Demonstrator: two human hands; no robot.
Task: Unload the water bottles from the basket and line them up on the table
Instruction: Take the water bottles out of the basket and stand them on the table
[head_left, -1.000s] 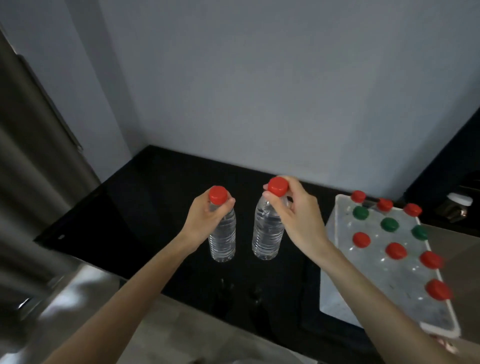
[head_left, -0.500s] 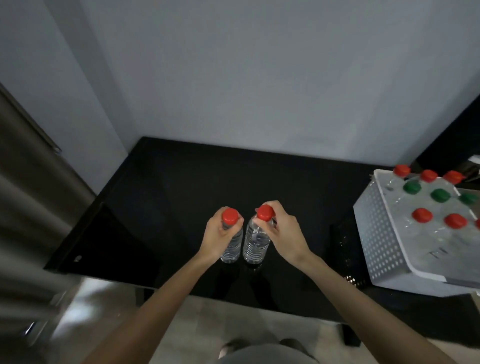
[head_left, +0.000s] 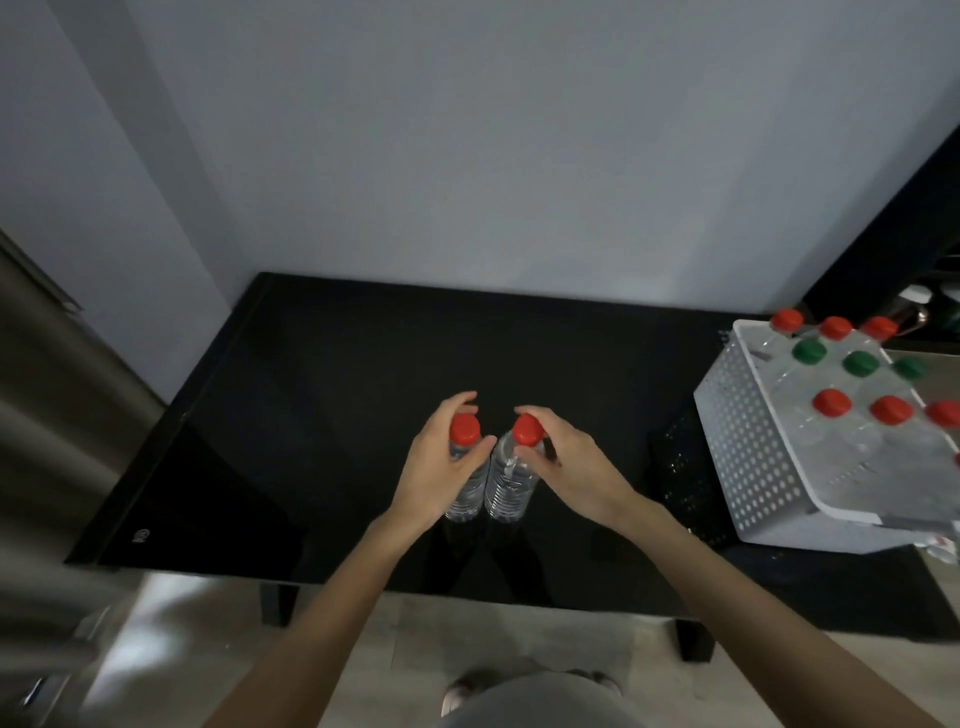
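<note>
— What are they at just now?
— Setting down a pair, I'd say. The left bottle (head_left: 469, 496) and the right bottle (head_left: 508, 488) stand upright on the black table (head_left: 311, 415), towards its front edge, side by side and as good as touching.
— Have they let go?
— Not that I can see. The left hand (head_left: 436, 473) is curled round its bottle's neck, thumb just under the red cap. The right hand (head_left: 576, 467) pinches the other neck below the cap.
— And next?
— Ease both hands off without a knock, since those bottles are tall and slim. Then reach right to the white basket (head_left: 748, 447) at the table's right end. There's plenty in it, rows of red caps (head_left: 831, 402) and green caps (head_left: 809, 351).
— Anything in the way?
— Nothing between here and the basket that I can make out. Its pierced wall stands high, though, so each bottle wants lifting straight up. The pair stands about mid-table, so the row could grow either way
</note>
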